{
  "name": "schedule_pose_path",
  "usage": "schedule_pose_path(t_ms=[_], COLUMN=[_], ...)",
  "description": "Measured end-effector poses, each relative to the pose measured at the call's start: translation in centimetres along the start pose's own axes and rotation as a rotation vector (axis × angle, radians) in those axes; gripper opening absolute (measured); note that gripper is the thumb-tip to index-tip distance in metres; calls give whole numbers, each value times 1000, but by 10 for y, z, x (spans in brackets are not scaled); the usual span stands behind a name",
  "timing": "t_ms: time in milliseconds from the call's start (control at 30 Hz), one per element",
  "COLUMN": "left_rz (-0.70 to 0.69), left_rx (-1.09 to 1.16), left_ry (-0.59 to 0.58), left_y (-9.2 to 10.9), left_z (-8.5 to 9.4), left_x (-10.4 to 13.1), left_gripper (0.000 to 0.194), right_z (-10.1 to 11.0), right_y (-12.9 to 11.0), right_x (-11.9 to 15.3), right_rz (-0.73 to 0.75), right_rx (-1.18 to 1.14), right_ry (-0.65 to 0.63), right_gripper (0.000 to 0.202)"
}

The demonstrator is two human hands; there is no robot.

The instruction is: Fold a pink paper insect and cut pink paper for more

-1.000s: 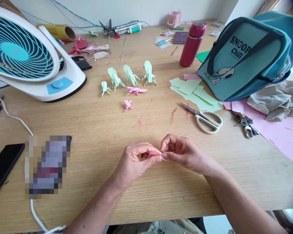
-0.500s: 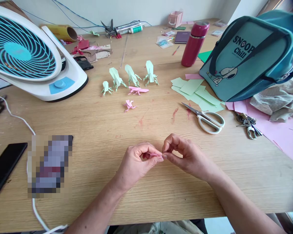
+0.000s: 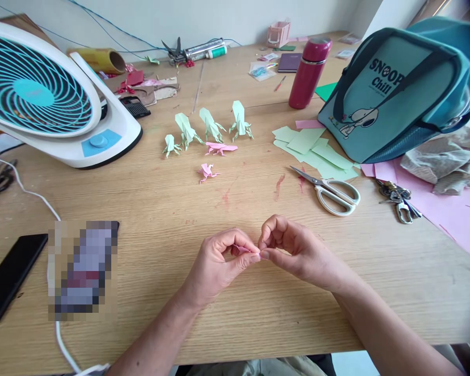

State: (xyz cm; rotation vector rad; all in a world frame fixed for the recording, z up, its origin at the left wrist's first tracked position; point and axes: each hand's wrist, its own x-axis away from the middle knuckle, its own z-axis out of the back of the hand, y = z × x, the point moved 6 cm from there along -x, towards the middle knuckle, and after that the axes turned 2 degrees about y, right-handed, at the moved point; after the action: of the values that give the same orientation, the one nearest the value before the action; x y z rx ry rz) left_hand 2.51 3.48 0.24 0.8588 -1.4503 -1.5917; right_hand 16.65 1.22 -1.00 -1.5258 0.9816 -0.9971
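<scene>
Close to the table's front edge, my left hand (image 3: pixel 223 263) pinches a small folded piece of pink paper (image 3: pixel 243 249), mostly hidden by the fingers. My right hand (image 3: pixel 293 250) meets it there, thumb and index finger closed on the paper's right end. Farther back stand several pale green origami figures with folded legs, among them a tall one (image 3: pixel 239 121) and a smaller one (image 3: pixel 171 145). Two pink origami figures lie in front of them: a long one (image 3: pixel 221 149) and a small one (image 3: pixel 207 173). White-handled scissors (image 3: pixel 331 194) rest beyond my right hand, blades partly apart.
Green paper pieces (image 3: pixel 307 146) lie by a teal bag (image 3: pixel 391 94) at the right, with keys (image 3: pixel 399 198) and pink sheets (image 3: pixel 454 219) nearby. A red flask (image 3: pixel 310 73) stands behind. On the left are a fan (image 3: pixel 58 99), a black phone (image 3: pixel 13 277) and a white cable (image 3: pixel 62 344).
The view has shifted slightly. Both hands keep nearly the same pinch at the pink paper, with only small finger movement.
</scene>
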Motion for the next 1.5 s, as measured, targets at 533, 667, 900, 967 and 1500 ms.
schedule_pose_path(t_ms=[533,667,900,967,1500], left_rz=[-4,-5,26,22,-7], left_rx=[177,201,191,217,270], left_ry=[2,18,36,20,-16], left_y=[-2,-4,-6,-5,-3], left_z=[-1,-1,-1,-2,-4], left_x=[0,0,-1,0,2], left_gripper=[7,7,10,11,17], right_z=[-1,0,1,-1,-8], right_y=[1,-7,-16,-11,-5], right_x=[0,2,4,2,-1], right_rz=[-12,71,159,108,-13], right_rx=[-72,102,258,108,-275], right_ry=[9,54,132,83,-47], right_gripper=[26,15,14,14,24])
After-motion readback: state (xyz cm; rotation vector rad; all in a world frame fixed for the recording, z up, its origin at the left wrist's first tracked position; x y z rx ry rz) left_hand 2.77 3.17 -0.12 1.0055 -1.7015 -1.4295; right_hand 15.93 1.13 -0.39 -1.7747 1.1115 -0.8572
